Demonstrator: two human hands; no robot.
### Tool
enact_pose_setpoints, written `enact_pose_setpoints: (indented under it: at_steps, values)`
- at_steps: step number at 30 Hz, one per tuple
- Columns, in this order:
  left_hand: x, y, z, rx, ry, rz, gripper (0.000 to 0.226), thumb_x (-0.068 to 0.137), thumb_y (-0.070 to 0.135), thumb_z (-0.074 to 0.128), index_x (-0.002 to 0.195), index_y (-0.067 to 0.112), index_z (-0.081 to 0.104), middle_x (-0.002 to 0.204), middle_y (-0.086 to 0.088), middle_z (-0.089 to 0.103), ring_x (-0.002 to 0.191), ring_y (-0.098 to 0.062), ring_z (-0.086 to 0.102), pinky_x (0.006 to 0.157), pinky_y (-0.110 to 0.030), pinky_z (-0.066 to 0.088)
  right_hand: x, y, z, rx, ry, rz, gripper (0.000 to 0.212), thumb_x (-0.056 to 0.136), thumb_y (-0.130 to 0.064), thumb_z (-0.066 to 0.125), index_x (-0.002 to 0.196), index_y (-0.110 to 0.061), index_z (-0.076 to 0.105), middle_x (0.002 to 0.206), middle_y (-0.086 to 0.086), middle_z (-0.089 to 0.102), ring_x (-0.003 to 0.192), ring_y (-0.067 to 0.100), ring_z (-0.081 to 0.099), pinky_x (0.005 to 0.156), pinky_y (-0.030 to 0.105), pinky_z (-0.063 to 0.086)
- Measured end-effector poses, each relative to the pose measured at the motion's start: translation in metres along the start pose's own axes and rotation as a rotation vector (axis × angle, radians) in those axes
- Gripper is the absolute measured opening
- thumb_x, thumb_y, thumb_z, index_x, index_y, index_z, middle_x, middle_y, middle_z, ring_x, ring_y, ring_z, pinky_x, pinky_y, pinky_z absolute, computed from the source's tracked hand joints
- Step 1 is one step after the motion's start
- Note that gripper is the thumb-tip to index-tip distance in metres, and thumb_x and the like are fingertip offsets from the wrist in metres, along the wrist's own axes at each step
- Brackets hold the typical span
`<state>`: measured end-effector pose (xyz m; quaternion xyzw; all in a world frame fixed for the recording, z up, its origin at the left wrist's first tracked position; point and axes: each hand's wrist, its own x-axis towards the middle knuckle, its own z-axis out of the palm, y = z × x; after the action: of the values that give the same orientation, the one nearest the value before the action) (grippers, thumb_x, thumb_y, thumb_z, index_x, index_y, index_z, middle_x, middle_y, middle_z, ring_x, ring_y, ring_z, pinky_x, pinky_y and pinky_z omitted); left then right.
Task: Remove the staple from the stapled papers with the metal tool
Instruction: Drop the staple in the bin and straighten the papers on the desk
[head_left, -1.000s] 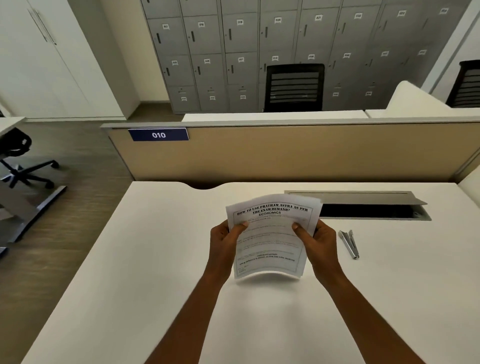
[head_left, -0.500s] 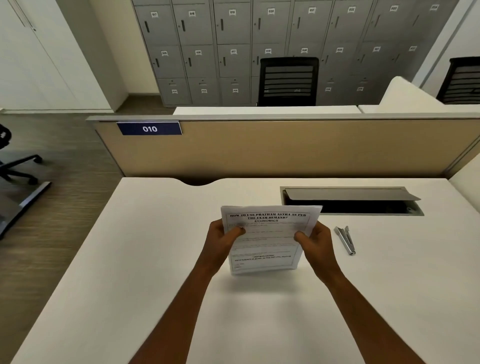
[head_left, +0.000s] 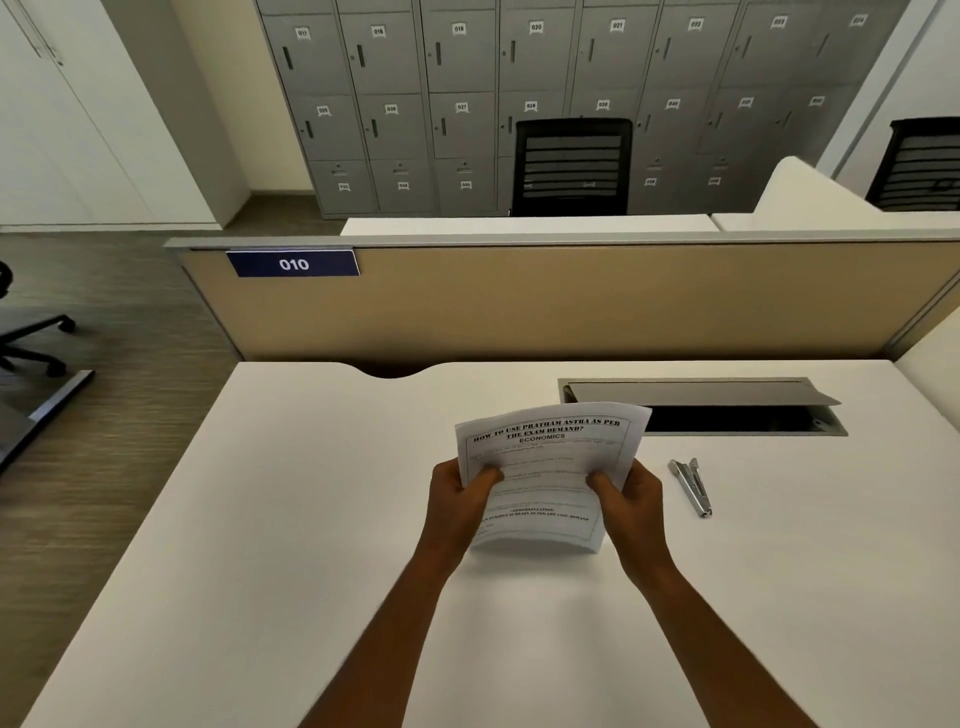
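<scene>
Both hands, left hand (head_left: 457, 499) and right hand (head_left: 631, 501), grip upright stapled papers (head_left: 545, 467), heading farthest away

The desk (head_left: 260, 519) lies bare along its left and near edges; the open cable hatch (head_left: 701, 405) interrupts its far right. Only the metal tool (head_left: 691, 486) lies near the right edge.

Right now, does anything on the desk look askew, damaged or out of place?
Nothing damaged. The cable hatch in the desk stands propped open. The papers bow between the left hand and right hand. The metal tool lies untouched, at an angle.
</scene>
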<state>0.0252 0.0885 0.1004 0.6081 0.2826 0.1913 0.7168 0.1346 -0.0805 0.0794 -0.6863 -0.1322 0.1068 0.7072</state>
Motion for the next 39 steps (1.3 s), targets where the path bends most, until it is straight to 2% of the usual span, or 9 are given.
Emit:
enact_pose_setpoints:
  at_steps: [4,10,14,18,20,26,32,36,39]
  values:
    - [0.002,-0.003,-0.001,0.018,-0.006,-0.010,0.020,0.079,0.021,0.064,0.091,0.023,0.080,0.093,-0.006,0.081,0.089,-0.025,0.078,0.078,-0.044,0.066,0.001,0.006,-0.003,-0.025,-0.010,0.011,0.021,0.082,-0.012,0.063,0.101,-0.018,0.070,0.092,-0.001,0.076,0.089,0.017,0.073,0.068,0.028,0.061]
    - [0.003,-0.004,-0.001,0.028,0.010,-0.028,0.016,0.080,0.024,0.066,0.086,0.029,0.080,0.091,-0.005,0.081,0.087,-0.026,0.078,0.075,-0.044,0.066,0.000,0.013,-0.005,-0.156,-0.050,-0.003,0.025,0.092,-0.001,0.067,0.116,-0.008,0.067,0.107,0.008,0.074,0.102,0.023,0.071,0.086,0.044,0.062]
    - [0.006,0.004,-0.008,-0.010,-0.022,0.018,0.019,0.083,0.020,0.068,0.093,0.029,0.081,0.098,-0.003,0.082,0.091,-0.020,0.079,0.071,-0.029,0.063,0.011,-0.006,-0.012,-0.288,-0.127,-0.153,0.024,0.093,-0.005,0.067,0.117,-0.011,0.068,0.106,0.001,0.075,0.102,0.012,0.071,0.084,0.027,0.061]
    - [0.013,0.015,-0.027,-0.062,-0.004,0.113,0.027,0.092,-0.004,0.068,0.108,0.016,0.075,0.103,-0.006,0.082,0.096,-0.023,0.078,0.076,-0.029,0.063,0.024,-0.036,-0.022,-0.481,-0.176,-0.344,0.023,0.093,-0.006,0.068,0.113,-0.016,0.067,0.095,-0.007,0.071,0.090,-0.006,0.067,0.073,0.007,0.053]
    - [0.018,0.026,-0.040,0.042,0.043,0.199,0.035,0.091,-0.004,0.072,0.119,0.017,0.070,0.106,-0.007,0.081,0.094,-0.021,0.076,0.081,-0.031,0.062,0.031,-0.052,-0.028,-0.622,-0.203,-0.445,0.018,0.092,-0.006,0.068,0.109,-0.012,0.068,0.088,-0.007,0.068,0.081,-0.001,0.068,0.067,0.003,0.049]
    - [0.023,0.059,-0.056,0.629,-0.085,0.504,0.082,0.078,0.032,0.089,0.148,0.034,0.044,0.147,0.024,0.053,0.130,0.006,0.054,0.104,-0.008,0.042,0.035,-0.089,-0.028,-1.102,-0.311,-0.502,0.018,0.088,-0.021,0.068,0.105,-0.020,0.065,0.098,-0.002,0.076,0.082,0.019,0.072,0.084,0.034,0.059]
    - [0.016,0.042,-0.031,0.581,-0.265,0.496,0.025,0.093,0.015,0.073,0.112,0.031,0.075,0.107,0.025,0.074,0.102,0.000,0.071,0.083,-0.018,0.060,0.028,-0.091,-0.007,-1.328,-0.386,-0.598,0.019,0.086,-0.025,0.068,0.104,-0.026,0.061,0.103,-0.007,0.073,0.088,0.015,0.070,0.092,0.032,0.047]
    - [0.010,0.026,-0.030,0.536,-0.185,0.422,0.033,0.097,0.017,0.069,0.101,0.049,0.069,0.089,0.039,0.071,0.090,0.006,0.071,0.073,-0.016,0.060,0.028,-0.092,-0.011,-1.352,-0.376,-0.657,0.016,0.089,-0.027,0.066,0.104,-0.023,0.064,0.097,-0.006,0.075,0.085,0.019,0.070,0.080,0.033,0.041]
    - [0.010,0.012,-0.038,0.470,-0.110,0.328,0.029,0.097,0.017,0.070,0.100,0.046,0.070,0.088,0.034,0.074,0.087,0.004,0.073,0.071,-0.018,0.060,0.031,-0.096,-0.031,-1.262,-0.308,-0.678,0.018,0.089,-0.028,0.067,0.106,-0.024,0.064,0.094,-0.007,0.077,0.079,0.020,0.072,0.081,0.037,0.047]
